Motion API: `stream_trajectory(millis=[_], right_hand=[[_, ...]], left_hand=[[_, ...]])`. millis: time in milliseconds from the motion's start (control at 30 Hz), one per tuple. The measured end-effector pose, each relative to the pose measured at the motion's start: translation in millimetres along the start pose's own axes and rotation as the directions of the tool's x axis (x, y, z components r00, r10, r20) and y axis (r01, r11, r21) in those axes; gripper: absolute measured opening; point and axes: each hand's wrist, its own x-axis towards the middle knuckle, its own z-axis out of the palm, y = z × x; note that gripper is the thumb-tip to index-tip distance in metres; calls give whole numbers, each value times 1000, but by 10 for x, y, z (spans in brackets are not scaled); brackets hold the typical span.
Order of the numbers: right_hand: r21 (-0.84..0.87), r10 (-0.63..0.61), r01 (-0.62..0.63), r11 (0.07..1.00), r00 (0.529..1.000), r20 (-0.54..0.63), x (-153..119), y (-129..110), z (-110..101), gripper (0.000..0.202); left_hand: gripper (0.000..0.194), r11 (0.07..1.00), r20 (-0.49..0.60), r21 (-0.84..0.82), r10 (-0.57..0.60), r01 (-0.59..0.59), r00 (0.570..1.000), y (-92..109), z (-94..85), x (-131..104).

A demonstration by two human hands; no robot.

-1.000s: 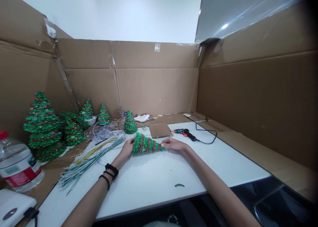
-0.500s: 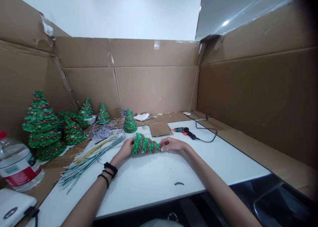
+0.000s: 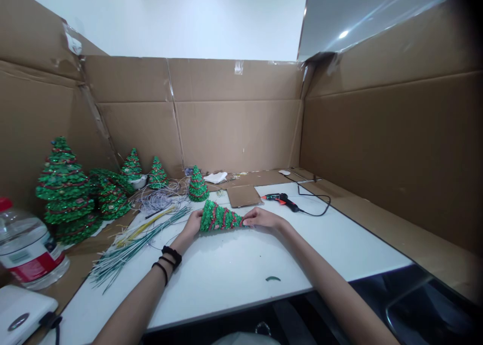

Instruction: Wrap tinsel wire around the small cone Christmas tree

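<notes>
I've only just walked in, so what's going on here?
A person is holding a tree sideways over the white table: the left hand at its wide base, the right hand at its tip. A glue gun lies untouched beyond the right hand. Another tree stands just past the held one.

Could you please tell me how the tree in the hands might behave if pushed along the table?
The tree would probably roll in a curve, being cone-shaped. It seems fairly stiff, showing no sag between the left hand and right hand. Its bumpy surface likely gives decent grip.
</notes>
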Motion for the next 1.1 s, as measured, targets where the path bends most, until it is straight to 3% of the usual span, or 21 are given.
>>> stream_trajectory(millis=[267, 433, 767, 1100], right_hand=[[2, 41, -40, 999, 998, -40, 8, -36, 20, 47], [3, 16, -16, 1000, 1000, -3, -5, -24, 1, 49], [33, 47, -49, 998, 998, 50, -47, -64, -40, 26], [-45, 43, -41, 998, 998, 36, 15, 6, -19, 28]], left_hand=[[20, 1000, -42, -8, -16, 16, 999, -2, 4, 1], [16, 1000, -35, 0, -4, 4, 999, 35, -7, -16], [17, 1000, -25, -16, 7, -8, 1000, 72, 13, -48], [18, 1000, -51, -29, 8, -10, 999, 30, 20, -24]])
